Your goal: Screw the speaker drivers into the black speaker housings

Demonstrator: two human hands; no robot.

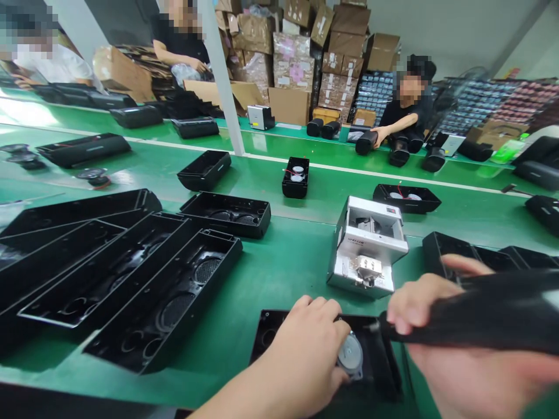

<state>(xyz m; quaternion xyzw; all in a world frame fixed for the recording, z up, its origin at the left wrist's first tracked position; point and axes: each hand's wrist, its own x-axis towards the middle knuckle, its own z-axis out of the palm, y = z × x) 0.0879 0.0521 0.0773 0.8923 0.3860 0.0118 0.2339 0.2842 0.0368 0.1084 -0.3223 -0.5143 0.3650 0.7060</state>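
Low in the view, a black speaker housing (379, 364) lies on the green bench with its hollow side up. My left hand (305, 349) reaches into it, thumb and fingers closed round a silver round speaker driver (350, 356). The hand covers part of the driver and the middle of the housing. At the right, my right hand (419, 305) grips a black electric screwdriver (489, 308), held nearly level and blurred. Its tip points left, over the housing's right end.
A silver screw feeder (369, 250) stands just behind the housing. Several open housings (174, 302) crowd the left; more (454, 250) sit at the right. Beyond them a belt (262, 169) carries housings. A white post (222, 75) rises behind it. Co-workers (406, 110) are across the belt.
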